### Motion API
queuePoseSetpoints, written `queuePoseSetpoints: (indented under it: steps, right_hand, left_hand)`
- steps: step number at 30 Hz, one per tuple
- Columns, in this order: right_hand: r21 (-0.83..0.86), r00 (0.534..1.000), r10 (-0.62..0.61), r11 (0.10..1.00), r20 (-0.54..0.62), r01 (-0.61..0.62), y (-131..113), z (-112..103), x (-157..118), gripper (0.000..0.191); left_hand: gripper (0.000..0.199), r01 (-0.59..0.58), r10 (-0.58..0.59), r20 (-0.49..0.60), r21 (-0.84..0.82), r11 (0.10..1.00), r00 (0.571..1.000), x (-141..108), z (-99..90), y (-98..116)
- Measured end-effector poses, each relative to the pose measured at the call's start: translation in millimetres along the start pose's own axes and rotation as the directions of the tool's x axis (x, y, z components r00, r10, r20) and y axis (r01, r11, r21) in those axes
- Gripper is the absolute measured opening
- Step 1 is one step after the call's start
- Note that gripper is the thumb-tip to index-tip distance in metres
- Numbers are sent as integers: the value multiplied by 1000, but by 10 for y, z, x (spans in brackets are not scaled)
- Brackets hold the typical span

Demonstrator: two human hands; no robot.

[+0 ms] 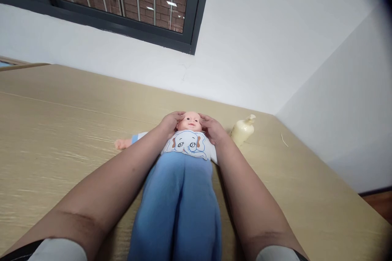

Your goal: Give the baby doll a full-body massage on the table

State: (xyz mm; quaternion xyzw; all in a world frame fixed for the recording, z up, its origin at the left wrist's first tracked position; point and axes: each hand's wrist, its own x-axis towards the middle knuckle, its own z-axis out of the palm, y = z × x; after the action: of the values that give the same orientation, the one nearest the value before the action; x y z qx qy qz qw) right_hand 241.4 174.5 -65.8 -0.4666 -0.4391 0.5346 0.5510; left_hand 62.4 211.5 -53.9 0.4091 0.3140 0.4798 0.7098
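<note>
A baby doll (pixel 188 163) lies on its back on the wooden table, head at the far end. It wears a white top with an elephant print and blue trousers. My left hand (pixel 171 123) curves along one side of the doll's head, fingertips against the temple. On the opposite side, my right hand (pixel 212 127) rests its fingers against the head in the same way, so the head is held between both hands. One doll arm reaches out to the left past my forearm. My palms and thumbs are mostly hidden.
A pale yellow pump bottle (pixel 243 129) stands right of my right hand. Farther right, a thin pale strip (pixel 284 140) lies on the table (pixel 61 130). White walls (pixel 260 40) border the table behind and at right, with a dark-framed barred window (pixel 192 28) above.
</note>
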Motion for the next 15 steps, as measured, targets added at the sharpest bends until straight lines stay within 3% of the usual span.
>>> queuePoseSetpoints:
  steps: [3,9,15]
  right_hand:
    - [-90,997,-49,995,-57,44,18,39,21,44]
    - [-158,987,-111,983,-115,92,31,105,79,44]
    - [-149,987,-91,986,-130,71,71,80,124,39]
  left_hand:
    - [28,-4,3,26,29,1000,1000,20,-2,-12]
    - [44,-35,39,-32,124,992,999,25,11,-10]
    - [33,-28,35,-46,141,990,998,16,41,-7]
